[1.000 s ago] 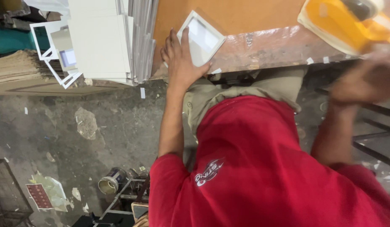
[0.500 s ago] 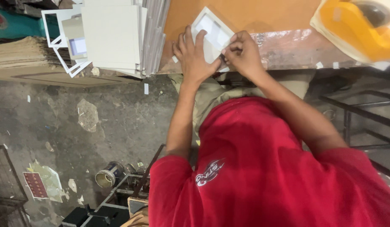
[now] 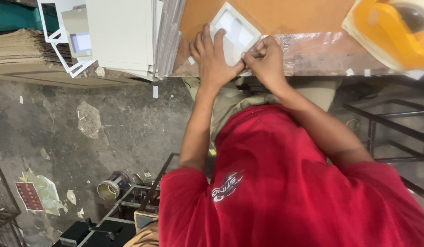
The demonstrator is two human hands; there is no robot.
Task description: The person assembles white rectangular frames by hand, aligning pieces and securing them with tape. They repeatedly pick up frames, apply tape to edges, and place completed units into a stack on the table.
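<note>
View from above of a person in a red shirt (image 3: 285,183) at a worn workbench (image 3: 321,50). A small white picture frame (image 3: 235,34) lies flat near the bench's front edge. The left hand (image 3: 214,57) rests open on it, fingers spread, pressing down on its left side. The right hand (image 3: 267,59) is curled, fingertips pinching the frame's lower right corner. To the left, a stack of white boards (image 3: 125,34) stands just beside the bench. A yellow tape dispenser (image 3: 390,29) sits at the far right. A paint tin (image 3: 110,186) stands on the stained concrete floor (image 3: 84,123).
</note>
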